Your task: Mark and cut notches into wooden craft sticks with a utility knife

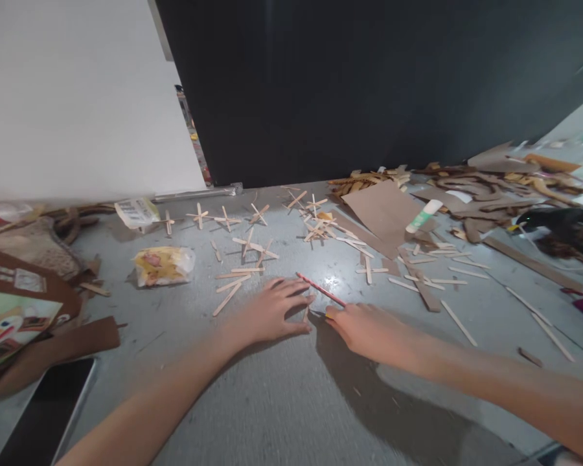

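My left hand (278,309) rests low over the grey table, fingers spread, with a short piece of craft stick (306,315) held between its thumb and fingertips. Facing it, my right hand (366,329) is closed around a red pencil (320,289), which sticks out up and to the left. A slim dark shape lies between the two hands; I cannot tell what it is. Beyond my left hand lie loose craft sticks (232,283) and several crossed craft-stick pieces (247,243). A heap of joined sticks (319,228) lies farther back.
A phone (43,414) and a brown printed bag (19,317) are at left, near a yellow-and-white packet (163,265). Cardboard (379,210), a glue stick (423,216) and scattered sticks (459,322) lie right. A black panel (369,84) rises behind.
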Action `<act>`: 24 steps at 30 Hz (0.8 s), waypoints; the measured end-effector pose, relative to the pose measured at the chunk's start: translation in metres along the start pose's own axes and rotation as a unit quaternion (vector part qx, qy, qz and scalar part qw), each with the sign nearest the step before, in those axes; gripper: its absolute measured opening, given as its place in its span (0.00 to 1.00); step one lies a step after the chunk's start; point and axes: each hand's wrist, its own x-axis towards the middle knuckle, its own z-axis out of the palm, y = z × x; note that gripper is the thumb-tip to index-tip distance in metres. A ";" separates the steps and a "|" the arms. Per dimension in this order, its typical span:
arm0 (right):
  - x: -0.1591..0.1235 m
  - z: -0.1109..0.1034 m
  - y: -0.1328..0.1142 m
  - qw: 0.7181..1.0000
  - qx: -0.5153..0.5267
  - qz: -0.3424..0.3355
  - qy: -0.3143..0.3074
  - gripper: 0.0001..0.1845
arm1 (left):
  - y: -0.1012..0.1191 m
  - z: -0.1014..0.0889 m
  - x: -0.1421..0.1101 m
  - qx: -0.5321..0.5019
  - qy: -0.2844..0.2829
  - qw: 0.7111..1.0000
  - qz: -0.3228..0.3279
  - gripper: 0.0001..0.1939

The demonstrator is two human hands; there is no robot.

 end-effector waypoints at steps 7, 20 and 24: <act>0.017 -0.015 0.015 0.996 0.037 -0.073 -0.038 0.16 | 0.003 0.004 -0.003 -0.019 0.018 1.000 -0.007 0.32; 0.019 0.013 0.015 0.995 -0.043 -0.085 -0.007 0.18 | 0.000 0.006 0.001 -0.027 -0.007 1.000 -0.008 0.35; 0.016 -0.003 0.006 0.999 -0.009 -0.046 -0.009 0.21 | 0.001 0.008 0.002 -0.034 -0.001 0.999 -0.016 0.34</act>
